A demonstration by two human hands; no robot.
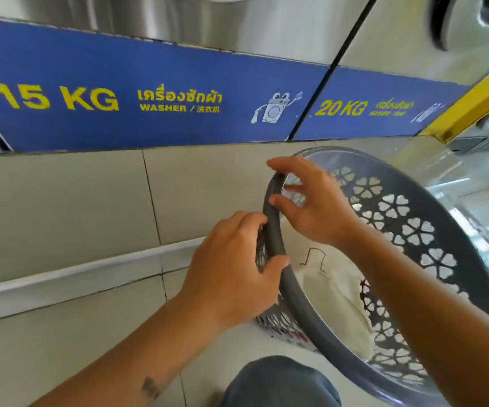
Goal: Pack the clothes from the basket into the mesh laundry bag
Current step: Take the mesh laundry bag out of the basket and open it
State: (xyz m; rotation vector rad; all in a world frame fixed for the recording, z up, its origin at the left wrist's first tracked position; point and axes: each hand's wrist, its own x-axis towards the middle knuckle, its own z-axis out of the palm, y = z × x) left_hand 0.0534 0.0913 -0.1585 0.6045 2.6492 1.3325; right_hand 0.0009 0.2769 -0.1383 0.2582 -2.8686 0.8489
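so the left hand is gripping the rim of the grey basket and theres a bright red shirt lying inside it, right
Not quite. The head view does show the left hand gripping the rim of the grey basket, but the cloth lying inside is cream-white with a thin dark outline drawn on it, not bright red. The right hand rests open-fingered at the rim just above the left.

Grey perforated plastic basket (407,230), matt cream cloth (334,292) inside, glossy floor tiles (61,218), brushed-metal washers (237,22).

Grey flower-perforated basket (407,230) sits tilted on the tiled floor, holding a cream cloth (334,295).
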